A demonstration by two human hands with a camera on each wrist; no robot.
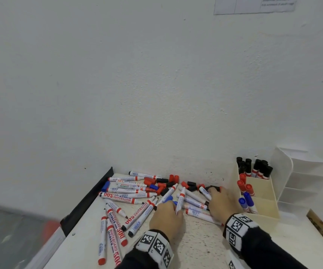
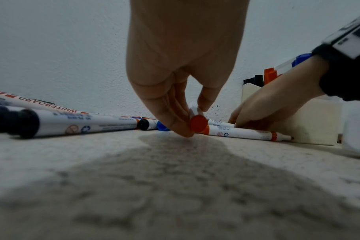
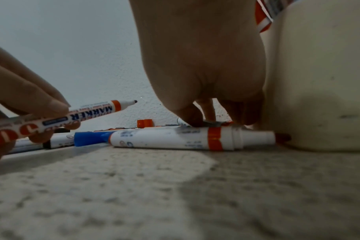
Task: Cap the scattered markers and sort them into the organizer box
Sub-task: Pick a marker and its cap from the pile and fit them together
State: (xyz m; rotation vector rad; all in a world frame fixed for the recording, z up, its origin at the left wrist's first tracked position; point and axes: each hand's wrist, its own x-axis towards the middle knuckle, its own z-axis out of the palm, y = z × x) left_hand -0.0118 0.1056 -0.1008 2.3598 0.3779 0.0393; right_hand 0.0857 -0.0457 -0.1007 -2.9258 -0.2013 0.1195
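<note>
- The left hand (image 1: 165, 216) sits low in the center of the head view, with thumb and fingers pinched around an uncapped red whiteboard marker (image 1: 180, 200). The left wrist view looks straight at that marker's red butt end between the fingertips (image 2: 179, 128), and its tip points up and away.
- The right hand (image 1: 221, 203) is just right of it, fingers curled down into the pile near a black cap (image 1: 214, 188) by the wall. I honestly can't tell if it's got hold of anything; the right wrist view only shows fingertips (image 3: 192, 121) touching down behind another uncapped red marker (image 3: 195, 138) that lies flat, with its nib right up against the organizer box (image 3: 318, 81).
- In the lower right of the head view, the organizer box (image 1: 261, 214) already has black markers at the back, red ones in the middle and blue ones at the front, all standing cap up.
- The rest of the markers are still strewn on the table (image 1: 195, 249), with loose caps (image 1: 174, 178) bunched along the wall.
- Handling-wise, these look like light, rigid plastic tubes, smooth and round, so I'd bet they roll and skid if nudged.
- The best place to grab is probably mid-barrel on the label. Stay off the wet nib, since it'll smear ink.
- The caps are tiny and light and probably easy to flick away, so pinch them by the sides and push straight on until they seat.
</note>
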